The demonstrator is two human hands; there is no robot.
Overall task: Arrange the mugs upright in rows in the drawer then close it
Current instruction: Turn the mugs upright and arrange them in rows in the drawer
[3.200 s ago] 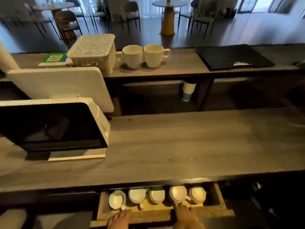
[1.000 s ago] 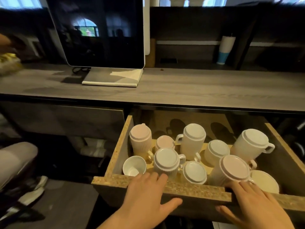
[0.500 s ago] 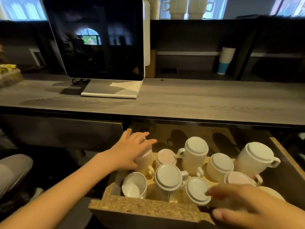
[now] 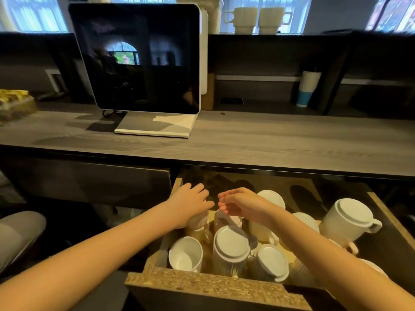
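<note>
Nearest, just inside the front of the drawer (image 4: 213,286): one white mug (image 4: 186,254) already upright at the left, with a ribbed mug (image 4: 231,250) and a smooth mug (image 4: 270,262) bottom-up beside it. Deeper in the drawer, more inverted mugs, among them a large handled mug (image 4: 347,217) toward its right wall. No longer braced on the drawer front as a second ago: left hand (image 4: 187,204) now laid palm-down on a tall fluted mug (image 4: 197,222) at the drawer's back-left corner, fingers stretched flat, not wrapped; right hand (image 4: 241,204) swung across from the drawer's front right to hover mid-back, fingers loosely curled, empty. Reads as opening done and turning-over barely begun, with closing far off. Above and behind the drawer, a dark monitor (image 4: 139,59) and a white-and-blue tumbler (image 4: 307,88); no readable writing or brand anywhere.
</note>
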